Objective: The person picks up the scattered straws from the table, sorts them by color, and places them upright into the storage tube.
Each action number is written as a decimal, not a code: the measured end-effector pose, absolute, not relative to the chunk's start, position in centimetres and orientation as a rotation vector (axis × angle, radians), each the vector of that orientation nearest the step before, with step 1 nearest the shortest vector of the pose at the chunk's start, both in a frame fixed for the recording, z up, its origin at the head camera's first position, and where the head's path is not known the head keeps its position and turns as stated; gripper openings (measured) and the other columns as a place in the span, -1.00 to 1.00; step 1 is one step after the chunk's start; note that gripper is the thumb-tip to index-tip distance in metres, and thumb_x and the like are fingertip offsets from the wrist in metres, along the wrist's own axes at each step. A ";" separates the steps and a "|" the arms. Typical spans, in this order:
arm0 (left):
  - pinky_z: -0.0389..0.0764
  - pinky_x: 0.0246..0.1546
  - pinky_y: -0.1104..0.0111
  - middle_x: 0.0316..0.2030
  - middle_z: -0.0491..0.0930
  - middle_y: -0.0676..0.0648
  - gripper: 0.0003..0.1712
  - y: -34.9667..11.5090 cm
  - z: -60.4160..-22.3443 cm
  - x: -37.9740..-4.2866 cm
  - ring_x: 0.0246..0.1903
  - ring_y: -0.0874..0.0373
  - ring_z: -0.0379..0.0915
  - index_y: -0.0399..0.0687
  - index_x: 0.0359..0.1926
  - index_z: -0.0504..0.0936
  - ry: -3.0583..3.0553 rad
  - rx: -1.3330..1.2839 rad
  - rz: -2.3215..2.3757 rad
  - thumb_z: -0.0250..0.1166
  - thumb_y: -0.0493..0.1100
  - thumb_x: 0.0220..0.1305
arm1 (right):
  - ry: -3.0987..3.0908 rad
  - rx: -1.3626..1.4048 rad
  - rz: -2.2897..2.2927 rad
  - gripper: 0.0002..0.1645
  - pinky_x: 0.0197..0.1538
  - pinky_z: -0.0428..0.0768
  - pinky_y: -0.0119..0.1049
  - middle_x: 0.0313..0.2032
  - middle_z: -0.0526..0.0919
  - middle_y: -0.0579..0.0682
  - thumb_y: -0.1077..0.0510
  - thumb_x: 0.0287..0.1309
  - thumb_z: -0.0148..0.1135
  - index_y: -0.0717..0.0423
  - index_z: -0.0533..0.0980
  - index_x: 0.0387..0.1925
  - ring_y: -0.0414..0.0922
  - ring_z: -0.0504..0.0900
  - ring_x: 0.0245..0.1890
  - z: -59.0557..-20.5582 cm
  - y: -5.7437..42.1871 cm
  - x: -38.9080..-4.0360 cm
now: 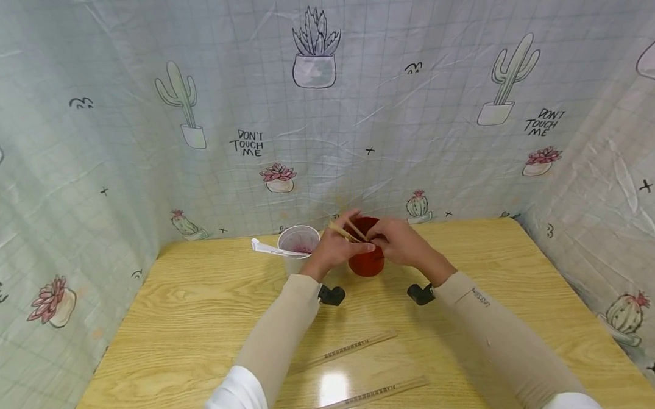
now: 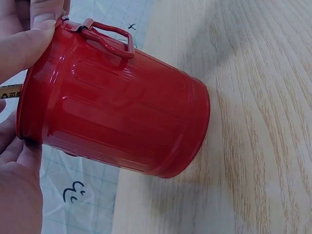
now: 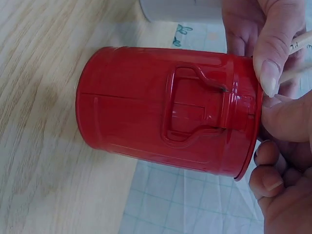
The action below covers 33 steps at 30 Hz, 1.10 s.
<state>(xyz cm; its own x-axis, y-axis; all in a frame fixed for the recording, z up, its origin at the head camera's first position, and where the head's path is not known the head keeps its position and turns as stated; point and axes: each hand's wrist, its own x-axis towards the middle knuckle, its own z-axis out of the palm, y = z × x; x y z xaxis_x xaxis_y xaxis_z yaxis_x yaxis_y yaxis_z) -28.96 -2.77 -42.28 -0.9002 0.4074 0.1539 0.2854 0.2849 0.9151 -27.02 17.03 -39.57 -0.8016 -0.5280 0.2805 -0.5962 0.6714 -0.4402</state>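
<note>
A red metal pail (image 1: 367,267) with a wire side handle stands near the table's back edge. Around its rim my left hand (image 1: 333,248) holds on, thumb over the near side and fingers at the far side. Two slim tan paper-wrapped straws (image 1: 338,230) rise slantwise out of the pail past the left fingers; one printed straw (image 2: 10,91) shows above the rim in the left wrist view. From the other side my right hand (image 1: 399,241) reaches over the opening, its thumb and fingers bent close together at the straws' lower part. I cannot tell its exact pinch, as fingers overlap there.
Left of the pail is a white cup (image 1: 293,266) with pink inside and a white strip (image 1: 274,249) sticking out. Two printed paper-wrapped straws, a farther one (image 1: 350,349) and a nearer one (image 1: 363,399), lie toward the front. A patterned sheet (image 1: 313,138) hangs behind.
</note>
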 end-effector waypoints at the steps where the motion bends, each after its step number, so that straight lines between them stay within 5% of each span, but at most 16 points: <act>1: 0.48 0.45 0.03 0.46 0.44 -0.16 -0.03 -2.8 -42.2 -28.9 0.40 -0.11 0.45 -0.05 0.56 0.27 2.422 0.672 1.697 0.55 -0.16 0.22 | -2.757 0.944 0.773 -0.79 0.01 0.74 0.02 -0.18 0.81 0.10 0.36 0.37 0.23 0.19 0.77 -0.16 0.09 0.71 -0.11 -39.6 17.0 -27.1; 9: 0.49 0.45 0.05 0.48 0.41 -0.10 -0.03 -2.8 -42.6 -29.1 0.41 -0.07 0.44 0.01 0.56 0.27 2.408 0.616 1.693 0.56 -0.13 0.22 | -2.708 0.888 0.783 -0.82 -0.05 0.74 -0.04 -0.17 0.80 0.09 0.34 0.36 0.26 0.18 0.75 -0.14 0.02 0.69 -0.17 -40.0 17.3 -26.2; 18: 0.49 0.44 0.03 0.47 0.43 -0.06 -0.02 -2.8 -42.5 -29.1 0.41 -0.06 0.44 0.05 0.56 0.29 2.436 0.560 1.669 0.58 -0.09 0.19 | -2.602 0.861 1.149 -0.87 -0.30 0.53 -0.37 -0.33 0.72 -0.04 0.34 0.21 0.43 0.08 0.74 -0.24 -0.25 0.47 -0.37 -42.5 17.9 -20.9; 27: 0.50 0.44 0.05 0.46 0.45 -0.04 -0.03 -2.9 -42.4 -29.2 0.41 -0.03 0.44 0.09 0.54 0.33 2.454 0.538 1.649 0.60 -0.06 0.16 | -2.807 0.911 1.595 -0.86 -0.24 0.57 -0.46 -0.29 0.77 0.08 0.37 0.21 0.41 0.24 0.74 -0.18 -0.31 0.54 -0.32 -46.6 17.9 -17.6; 33: 0.51 0.43 0.06 0.45 0.46 -0.04 -0.04 -2.9 -42.4 -29.2 0.40 -0.02 0.44 0.10 0.53 0.34 2.453 0.551 1.646 0.60 -0.07 0.16 | -2.827 1.012 1.630 -0.85 -0.21 0.57 -0.46 -0.25 0.78 0.10 0.35 0.20 0.44 0.17 0.75 -0.18 -0.32 0.56 -0.31 -47.8 17.9 -17.0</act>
<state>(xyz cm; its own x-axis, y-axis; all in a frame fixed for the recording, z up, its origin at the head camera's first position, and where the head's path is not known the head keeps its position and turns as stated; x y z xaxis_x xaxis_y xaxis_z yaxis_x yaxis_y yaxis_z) -29.20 -2.90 -42.37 -0.9237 0.3727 0.0886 0.2232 0.3357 0.9151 -17.02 17.86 -47.76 -0.7902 -0.6107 0.0521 -0.3510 0.3812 -0.8553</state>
